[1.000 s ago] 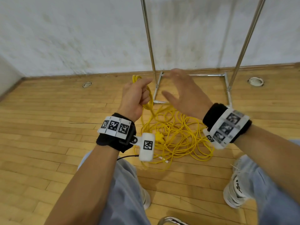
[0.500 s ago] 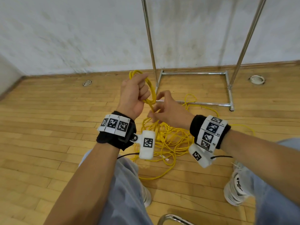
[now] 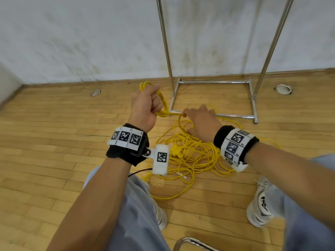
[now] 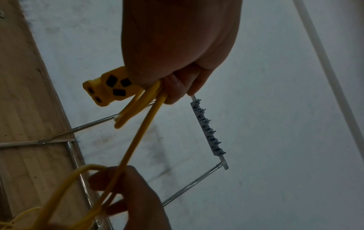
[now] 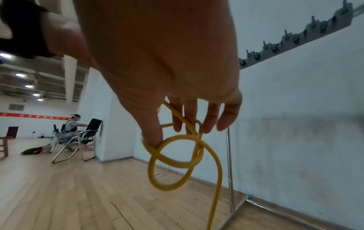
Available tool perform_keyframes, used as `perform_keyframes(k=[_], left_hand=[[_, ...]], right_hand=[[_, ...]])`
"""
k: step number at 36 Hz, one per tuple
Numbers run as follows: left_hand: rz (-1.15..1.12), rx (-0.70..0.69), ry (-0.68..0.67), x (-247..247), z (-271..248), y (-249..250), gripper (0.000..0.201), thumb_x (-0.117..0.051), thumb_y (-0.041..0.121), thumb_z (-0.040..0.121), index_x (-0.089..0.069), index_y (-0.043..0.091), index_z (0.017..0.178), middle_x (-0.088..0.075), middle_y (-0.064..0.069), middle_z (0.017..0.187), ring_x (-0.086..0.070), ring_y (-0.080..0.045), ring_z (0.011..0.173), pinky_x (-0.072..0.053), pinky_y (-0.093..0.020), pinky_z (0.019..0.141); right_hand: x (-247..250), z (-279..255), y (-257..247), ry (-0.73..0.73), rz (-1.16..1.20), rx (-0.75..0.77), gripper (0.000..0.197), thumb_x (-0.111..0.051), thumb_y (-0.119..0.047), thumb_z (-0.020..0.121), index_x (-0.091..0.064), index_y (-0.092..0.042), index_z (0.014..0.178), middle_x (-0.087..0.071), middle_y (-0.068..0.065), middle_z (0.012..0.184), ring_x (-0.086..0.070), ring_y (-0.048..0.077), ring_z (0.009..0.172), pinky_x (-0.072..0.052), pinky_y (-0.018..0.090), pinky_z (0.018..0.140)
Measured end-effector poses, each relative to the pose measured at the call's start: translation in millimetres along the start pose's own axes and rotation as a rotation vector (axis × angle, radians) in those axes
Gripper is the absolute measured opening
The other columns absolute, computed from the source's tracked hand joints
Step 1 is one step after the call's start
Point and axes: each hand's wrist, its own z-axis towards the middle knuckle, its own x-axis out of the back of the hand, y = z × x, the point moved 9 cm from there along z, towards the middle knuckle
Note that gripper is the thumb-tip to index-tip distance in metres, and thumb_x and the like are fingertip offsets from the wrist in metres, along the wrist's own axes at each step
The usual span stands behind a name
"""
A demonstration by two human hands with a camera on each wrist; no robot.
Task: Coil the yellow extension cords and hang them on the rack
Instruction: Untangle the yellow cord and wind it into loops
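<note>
The left hand (image 3: 146, 104) was fisted round a few finished loops of the cord (image 3: 188, 153), with the socket end (image 4: 107, 88) jutting from the fist in the left wrist view. The right hand (image 3: 201, 122), at about 3 o'clock of the left and a little lower, pinched the running strand between thumb and fingers (image 5: 194, 115), the strand curling into small twists under them. The rest of the cord lay in a loose tangle on the floor (image 3: 54, 142), at 6 o'clock of the hands and partly over the base of the rack (image 3: 212, 82). The step seemed to be laying the next loop, with most of the cord not yet coiled. To do it well, the right hand probably needed to slide along the strand and roll it slightly so the kink would drop out, then pass an even loop to the left. Pulling hard risked tightening a knot in the pile or snagging the base bar.
</note>
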Motion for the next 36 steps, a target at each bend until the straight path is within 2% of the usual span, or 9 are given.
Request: perform_keyframes(k=[5,9,13,16,22,26,30,32,36], left_hand=[[-0.029,0.003,0.028,2,2,2,0.047,-0.051,-0.002,0.098,-0.028,0.022,0.065,-0.02,0.009,0.046,-0.016,-0.006,0.037,-0.014,-0.023,0.039],[-0.028,-0.013,0.061,7,2,5,0.046,-0.052,-0.002,0.098,-0.03,0.022,0.065,-0.02,0.009,0.046,-0.016,-0.007,0.038,-0.016,-0.022,0.039],[-0.02,-0.019,0.097,17,3,10,0.044,-0.054,-0.001,0.097,-0.033,0.022,0.066,-0.021,0.009,0.047,-0.017,-0.007,0.039,-0.017,-0.022,0.038],[0.023,-0.024,0.114,23,2,14,0.046,-0.056,-0.002,0.096,-0.033,0.023,0.065,-0.022,0.009,0.048,-0.018,-0.007,0.039,-0.017,-0.021,0.038],[0.246,-0.009,0.129,30,-3,12,0.044,-0.064,0.0,0.093,-0.037,0.023,0.067,-0.022,0.008,0.051,-0.018,-0.009,0.041,-0.02,-0.022,0.038],[0.419,0.037,0.01,18,-8,2,0.042,-0.07,0.009,0.093,-0.047,0.024,0.06,-0.024,0.008,0.05,-0.019,-0.009,0.039,-0.019,-0.022,0.038],[0.629,0.066,-0.125,2,-15,-9,0.032,-0.08,0.027,0.086,-0.058,0.004,0.084,-0.027,0.004,0.054,-0.019,-0.012,0.043,-0.017,-0.025,0.041],[0.72,0.086,-0.194,-7,-20,-17,0.055,-0.084,0.037,0.08,-0.06,-0.011,0.093,-0.036,-0.007,0.062,-0.018,-0.014,0.047,-0.013,-0.029,0.045],[0.829,0.076,-0.272,-18,-28,-28,0.049,-0.079,0.028,0.087,-0.065,-0.016,0.102,-0.047,-0.015,0.076,-0.022,-0.014,0.044,-0.016,-0.024,0.043]], right_hand=[[13,3,9,0.068,0.395,-0.006,0.042,-0.076,-0.021,0.085,-0.046,-0.02,0.115,-0.058,0.005,0.115,-0.055,0.029,0.107,-0.048,0.041,0.085],[24,-3,14,0.203,0.592,-0.057,0.05,-0.086,-0.012,0.074,-0.049,-0.015,0.107,-0.059,0.002,0.104,-0.054,0.021,0.091,-0.039,0.027,0.066],[34,-11,18,0.363,0.737,-0.039,0.051,-0.09,-0.012,0.071,-0.051,-0.018,0.103,-0.058,-0.004,0.099,-0.058,0.02,0.089,-0.049,0.031,0.066],[45,-19,17,0.43,0.771,0.022,0.052,-0.089,-0.012,0.074,-0.048,-0.024,0.104,-0.054,-0.009,0.104,-0.06,0.017,0.095,-0.059,0.036,0.068],[55,-31,21,0.51,0.861,0.087,0.066,-0.083,-0.002,0.08,-0.045,-0.027,0.128,-0.038,-0.007,0.138,-0.064,0.016,0.104,-0.059,0.023,0.073],[46,-34,21,0.454,0.926,0.073,0.027,-0.07,0.008,0.089,-0.065,-0.015,0.104,-0.058,-0.003,0.125,-0.069,0.018,0.096,-0.061,0.025,0.06],[50,-39,25,0.495,0.98,0.032,0.02,-0.068,0.001,0.094,-0.067,-0.019,0.094,-0.068,0.003,0.112,-0.073,0.015,0.092,-0.061,0.028,0.058],[54,-39,27,0.513,0.958,0.029,0.018,-0.069,-0.001,0.094,-0.069,-0.02,0.094,-0.07,0.003,0.11,-0.072,0.013,0.096,-0.061,0.031,0.055],[59,-35,34,0.517,0.882,0.05,0.016,-0.073,-0.011,0.092,-0.069,-0.026,0.092,-0.07,-0.01,0.098,-0.072,0.007,0.091,-0.057,0.023,0.065]])
